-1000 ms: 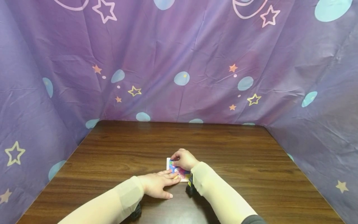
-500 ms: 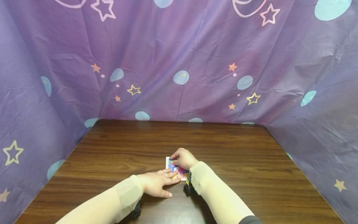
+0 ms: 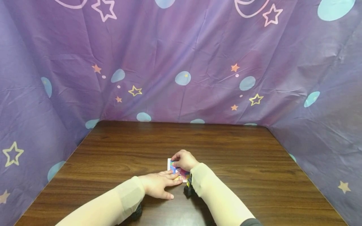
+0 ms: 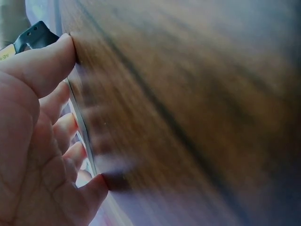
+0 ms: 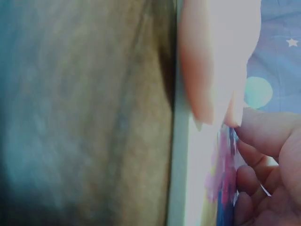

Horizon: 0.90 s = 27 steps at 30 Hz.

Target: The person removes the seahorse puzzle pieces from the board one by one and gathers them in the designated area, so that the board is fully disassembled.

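A small flat board [image 3: 184, 173] with a white border and a pink, blue and yellow picture lies on the wooden table. My left hand [image 3: 158, 185] rests over its near left side, fingers spread and mostly straight, thumb off the board. In the left wrist view those fingers [image 4: 66, 126] reach the board's edge. My right hand [image 3: 185, 160] bends over the far side, thumb and index finger pinching at the picture's upper left. The right wrist view shows the right thumb [image 5: 263, 132] against the picture face, other fingers curled. I cannot tell whether the pinched part is a separate piece.
The dark brown table [image 3: 127, 141] reaches back to a purple curtain [image 3: 158, 62] printed with stars and ovals, which hangs on three sides. A black wrist camera [image 3: 189, 190] sits under the right wrist, near the board's right edge.
The right wrist has shifted slightly left. Both hands keep their places at the board, the left hand still over it and the right fingers at the same upper left spot.
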Available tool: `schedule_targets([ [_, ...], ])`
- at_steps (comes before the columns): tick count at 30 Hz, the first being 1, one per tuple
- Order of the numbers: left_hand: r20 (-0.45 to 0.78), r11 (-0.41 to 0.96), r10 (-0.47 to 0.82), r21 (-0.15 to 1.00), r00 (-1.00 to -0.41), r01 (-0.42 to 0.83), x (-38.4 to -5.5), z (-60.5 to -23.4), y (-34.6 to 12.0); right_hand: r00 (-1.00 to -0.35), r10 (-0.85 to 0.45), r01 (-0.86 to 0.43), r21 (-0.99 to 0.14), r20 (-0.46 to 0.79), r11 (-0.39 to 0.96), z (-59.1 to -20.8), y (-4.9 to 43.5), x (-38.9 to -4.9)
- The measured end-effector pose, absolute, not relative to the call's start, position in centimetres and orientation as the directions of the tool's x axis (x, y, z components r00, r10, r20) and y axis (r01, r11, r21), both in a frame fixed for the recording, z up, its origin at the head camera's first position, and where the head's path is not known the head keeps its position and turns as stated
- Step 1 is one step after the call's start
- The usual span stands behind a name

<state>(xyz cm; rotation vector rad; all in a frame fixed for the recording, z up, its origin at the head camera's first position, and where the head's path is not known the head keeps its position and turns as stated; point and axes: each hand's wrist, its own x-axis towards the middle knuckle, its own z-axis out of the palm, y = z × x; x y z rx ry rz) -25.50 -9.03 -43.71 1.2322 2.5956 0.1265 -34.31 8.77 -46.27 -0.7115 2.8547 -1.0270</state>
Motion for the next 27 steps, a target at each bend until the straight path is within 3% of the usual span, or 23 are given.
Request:
schedule_targets([
  [8, -0.201, 0.643, 0.766, 0.210, -0.611, 0.737, -25.6, -44.0, -9.1, -0.916, -0.396, -0.341, -0.657, 0.070, 0.672, -46.4, 8.8, -34.1],
  [16, -0.199, 0.632, 0.775, 0.219, -0.600, 0.744, -25.6, -43.5, -8.9, -0.918, -0.390, -0.349, -0.598, 0.064, 0.722, -45.1, 8.3, -33.4],
  [22, -0.190, 0.618, 0.786, 0.218, -0.589, 0.755, -25.6, -43.4, -8.9, -0.943, -0.332, -0.257, -0.656, 0.010, 0.710, -45.4, 8.1, -33.7],
  [27, -0.184, 0.619, 0.786, 0.224, -0.591, 0.753, -25.5, -43.4, -9.0, -0.937, -0.346, -0.277, -0.694, 0.043, 0.665, -46.0, 8.3, -33.8],
])
